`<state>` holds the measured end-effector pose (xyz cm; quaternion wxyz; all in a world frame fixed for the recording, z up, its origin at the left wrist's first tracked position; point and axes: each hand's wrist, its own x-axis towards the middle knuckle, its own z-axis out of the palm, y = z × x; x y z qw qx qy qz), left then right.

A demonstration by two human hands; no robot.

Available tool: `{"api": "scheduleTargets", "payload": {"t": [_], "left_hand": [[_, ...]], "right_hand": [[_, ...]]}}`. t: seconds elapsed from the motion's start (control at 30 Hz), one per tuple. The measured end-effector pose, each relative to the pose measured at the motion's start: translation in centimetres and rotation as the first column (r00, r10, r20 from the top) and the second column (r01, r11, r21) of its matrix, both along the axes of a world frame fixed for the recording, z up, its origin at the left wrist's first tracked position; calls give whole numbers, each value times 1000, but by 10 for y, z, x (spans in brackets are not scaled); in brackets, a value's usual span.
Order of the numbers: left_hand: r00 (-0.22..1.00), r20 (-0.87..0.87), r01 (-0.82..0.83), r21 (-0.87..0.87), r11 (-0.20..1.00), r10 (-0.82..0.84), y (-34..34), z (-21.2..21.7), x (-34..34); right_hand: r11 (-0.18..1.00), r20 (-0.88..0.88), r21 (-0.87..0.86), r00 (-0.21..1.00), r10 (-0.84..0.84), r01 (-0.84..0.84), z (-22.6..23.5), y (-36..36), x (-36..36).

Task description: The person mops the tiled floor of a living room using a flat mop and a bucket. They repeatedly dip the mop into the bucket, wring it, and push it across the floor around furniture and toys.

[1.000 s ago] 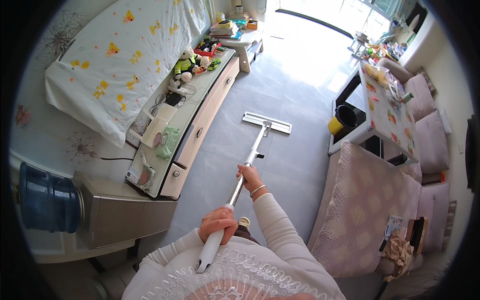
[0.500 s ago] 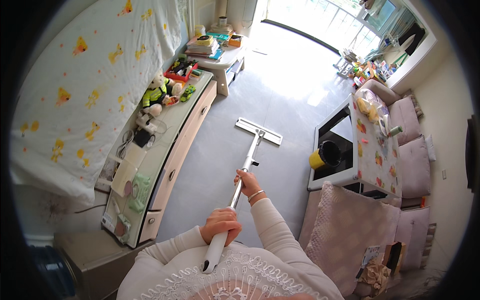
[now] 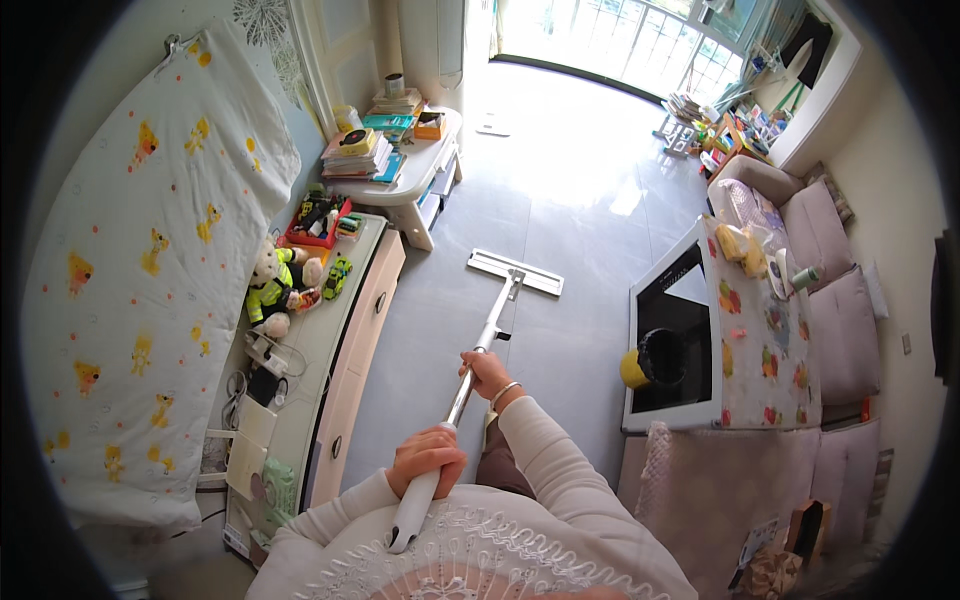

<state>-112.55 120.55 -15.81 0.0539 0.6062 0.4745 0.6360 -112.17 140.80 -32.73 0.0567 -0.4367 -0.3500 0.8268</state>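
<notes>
While the left hand (image 3: pixel 428 460) and right hand (image 3: pixel 486 373) clamp one mop (image 3: pixel 490 325), grey floor (image 3: pixel 565 375) spreads beyond, one table (image 3: pixel 748 395) rightward

the flat mop (image 3: pixel 492 322) is white at handle and head, with a shiny silver stretch mid-pole. the floor (image 3: pixel 425 330) is smooth grey. a white cloth cover (image 3: pixel 120 300) bears yellow and orange cartoon animals and orange dots. the bench (image 3: pixel 745 395) has a white top printed with red, yellow and orange fruit. the bin (image 3: pixel 631 370) is yellow, its liner (image 3: pixel 662 357) black; the sofa cushions (image 3: pixel 845 320) are dusty mauve, the toy car (image 3: pixel 337 277) lime green.
</notes>
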Motion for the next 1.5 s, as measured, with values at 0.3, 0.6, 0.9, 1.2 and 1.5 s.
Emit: {"api": "scheduleTargets", "payload": {"t": [0.3,0.6,0.9,1.2,1.5], "left_hand": [[997,-12,-77,-28,997,77,184,16,-61],[998,-68,-8,-36,999,6,314,-1,-154],[994,2,105,61,993,-105,454,-7,-297],[980,-17,192,-130,973,-196,553,-4,-396],[938,336,-94,3,996,87,589,63,-444]], "right_hand": [[1000,-66,-28,998,4,-5,-7,173,-81],[992,-140,-98,986,-87,74,-20,304,-165],[984,-90,-138,988,-127,114,-7,447,-288],[947,-221,-266,945,-242,180,-27,556,-378],[784,-390,-605,808,-441,136,27,591,-454]]}}
